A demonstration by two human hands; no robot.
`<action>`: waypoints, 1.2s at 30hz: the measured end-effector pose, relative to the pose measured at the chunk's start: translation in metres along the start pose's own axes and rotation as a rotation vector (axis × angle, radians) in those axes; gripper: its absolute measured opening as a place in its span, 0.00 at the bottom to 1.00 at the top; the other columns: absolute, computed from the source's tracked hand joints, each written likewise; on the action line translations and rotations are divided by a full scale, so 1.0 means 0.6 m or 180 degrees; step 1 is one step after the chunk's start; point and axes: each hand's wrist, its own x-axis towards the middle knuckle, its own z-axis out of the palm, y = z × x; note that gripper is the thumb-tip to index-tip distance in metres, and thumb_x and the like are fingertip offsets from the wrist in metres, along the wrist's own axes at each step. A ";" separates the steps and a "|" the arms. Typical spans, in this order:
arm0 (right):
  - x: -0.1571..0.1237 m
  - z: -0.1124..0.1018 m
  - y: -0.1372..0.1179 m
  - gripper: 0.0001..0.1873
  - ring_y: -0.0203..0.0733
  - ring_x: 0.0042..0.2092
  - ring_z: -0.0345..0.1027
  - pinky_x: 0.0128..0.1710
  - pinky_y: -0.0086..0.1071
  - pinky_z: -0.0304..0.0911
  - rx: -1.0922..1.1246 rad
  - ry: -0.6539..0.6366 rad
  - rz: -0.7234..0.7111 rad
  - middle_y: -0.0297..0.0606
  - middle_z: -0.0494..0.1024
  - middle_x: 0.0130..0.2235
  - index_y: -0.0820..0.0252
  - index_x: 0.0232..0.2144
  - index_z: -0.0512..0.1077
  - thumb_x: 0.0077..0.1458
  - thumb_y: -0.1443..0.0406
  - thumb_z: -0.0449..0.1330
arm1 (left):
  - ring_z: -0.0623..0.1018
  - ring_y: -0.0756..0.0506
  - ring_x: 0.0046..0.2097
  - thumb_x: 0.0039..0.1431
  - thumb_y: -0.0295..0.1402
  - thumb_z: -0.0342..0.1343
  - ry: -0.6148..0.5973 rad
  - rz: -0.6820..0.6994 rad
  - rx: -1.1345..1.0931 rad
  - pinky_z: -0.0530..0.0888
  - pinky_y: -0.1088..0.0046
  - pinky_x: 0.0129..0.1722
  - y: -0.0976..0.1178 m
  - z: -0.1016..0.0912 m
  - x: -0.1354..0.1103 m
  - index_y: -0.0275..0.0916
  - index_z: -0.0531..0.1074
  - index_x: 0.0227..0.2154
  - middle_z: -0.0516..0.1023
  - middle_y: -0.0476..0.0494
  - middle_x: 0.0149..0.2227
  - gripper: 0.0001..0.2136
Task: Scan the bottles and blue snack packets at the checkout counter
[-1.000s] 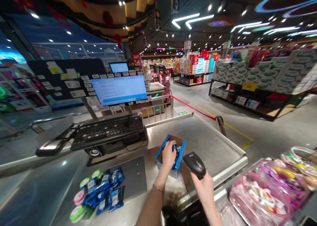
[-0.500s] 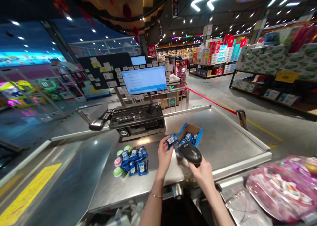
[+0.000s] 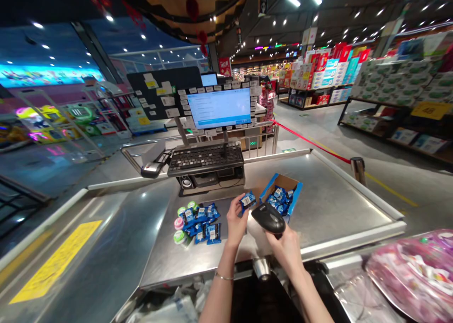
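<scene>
Between the fingers of my left hand (image 3: pixel 236 220) is a small blue packet (image 3: pixel 248 200), its white barcode label facing up. My right hand (image 3: pixel 286 248) grips a black handheld barcode scanner (image 3: pixel 269 218), whose head is close to the packet. Just beyond the scanner stands an open blue cardboard box (image 3: pixel 297 196) with several more blue packets (image 3: pixel 280 198) inside. On the metal counter (image 3: pixel 159 261), left of my left hand, lies a group of loose blue packets (image 3: pixel 213 233). Several small round tubs with green or pink lids (image 3: pixel 181 238) sit beside them.
A keyboard (image 3: pixel 207 157) on a stand and a lit monitor (image 3: pixel 219 106) are behind the counter items. A pink plastic-wrapped package (image 3: pixel 410 276) lies at the lower right. A yellow strip (image 3: pixel 56 261) marks the left surface. A red belt barrier (image 3: pixel 311 141) runs beyond the counter.
My view has turned slightly left, so the scene sits further right. The packet in my left hand is now separated from the box, and the scanner stays close to it.
</scene>
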 end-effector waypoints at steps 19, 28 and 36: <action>-0.012 0.045 0.005 0.25 0.51 0.32 0.75 0.31 0.36 0.66 0.0317 -0.0198 -0.0049 0.46 0.80 0.30 0.64 0.37 0.75 0.47 0.50 0.54 | 0.62 0.31 0.54 0.53 0.45 0.55 0.1850 -0.0932 0.3391 0.60 0.50 0.49 -0.151 -0.146 -0.097 0.35 0.69 0.40 0.65 0.32 0.51 0.18; 0.027 0.005 0.055 0.25 0.54 0.37 0.75 0.35 0.37 0.66 0.0506 0.0450 0.0356 0.48 0.81 0.32 0.64 0.37 0.75 0.46 0.50 0.56 | 0.68 0.39 0.51 0.56 0.40 0.54 0.0683 0.0540 0.1735 0.62 0.57 0.52 -0.048 -0.007 -0.049 0.41 0.71 0.39 0.72 0.40 0.45 0.11; 0.058 -0.071 0.128 0.26 0.53 0.38 0.75 0.37 0.39 0.68 0.0600 0.1156 0.0656 0.47 0.81 0.33 0.64 0.35 0.75 0.44 0.48 0.58 | 0.75 0.45 0.45 0.56 0.32 0.51 -0.1500 -0.0241 0.1207 0.69 0.68 0.48 -0.041 0.227 0.065 0.40 0.70 0.43 0.75 0.41 0.46 0.12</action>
